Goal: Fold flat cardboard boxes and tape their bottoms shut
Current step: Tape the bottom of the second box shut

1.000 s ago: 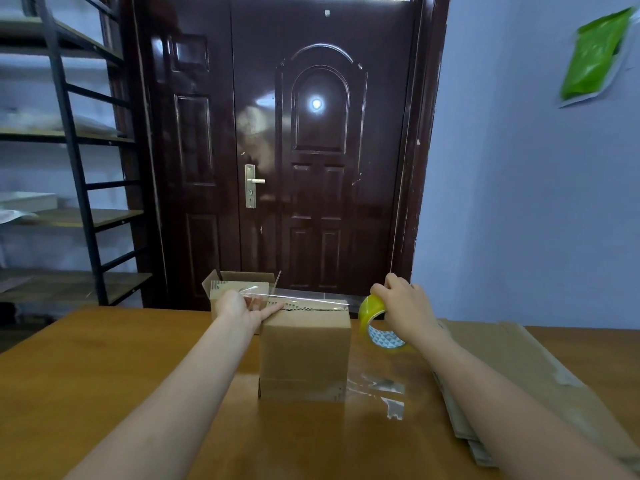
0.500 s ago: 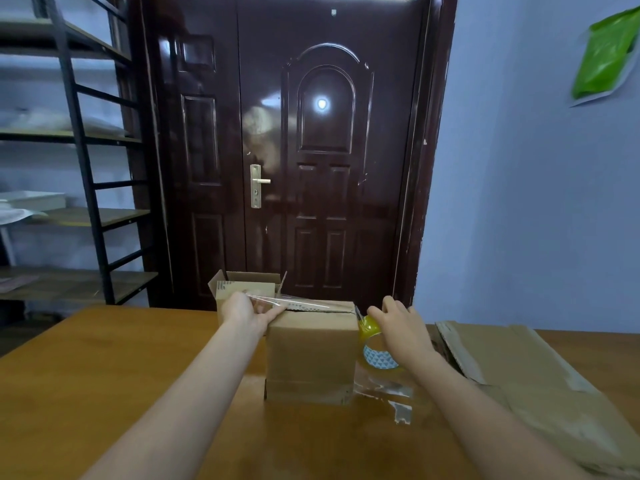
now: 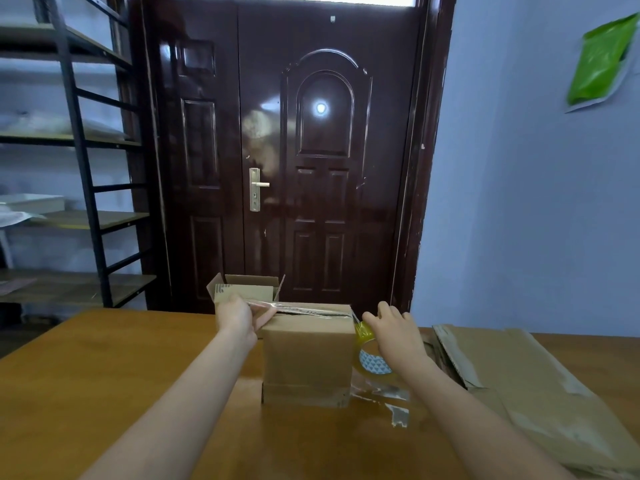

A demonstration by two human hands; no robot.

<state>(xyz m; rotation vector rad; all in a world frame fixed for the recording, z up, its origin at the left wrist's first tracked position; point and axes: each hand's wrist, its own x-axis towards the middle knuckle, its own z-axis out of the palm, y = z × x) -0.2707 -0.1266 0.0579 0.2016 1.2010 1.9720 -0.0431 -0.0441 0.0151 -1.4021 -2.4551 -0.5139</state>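
Item: box (image 3: 306, 355) on worktop (image 3: 104, 375), tape strip (image 3: 304, 309) running 9-to-3 o'clock along its top seam; my left hand (image 3: 239, 318) pinches the 9 o'clock end, my right hand (image 3: 394, 332), fingers curled, grips the tape roll (image 3: 367, 355) at the 3 o'clock edge, nearer for the pull-down.

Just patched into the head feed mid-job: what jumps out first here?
The cardboard box at the table's middle, with a clear tape strip stretched across its top. The left hand pins the strip's end at the box's left edge, while the right hand holds the yellow tape roll against its right side. A stack of flat cardboard lies to the right, and an open box sits behind.
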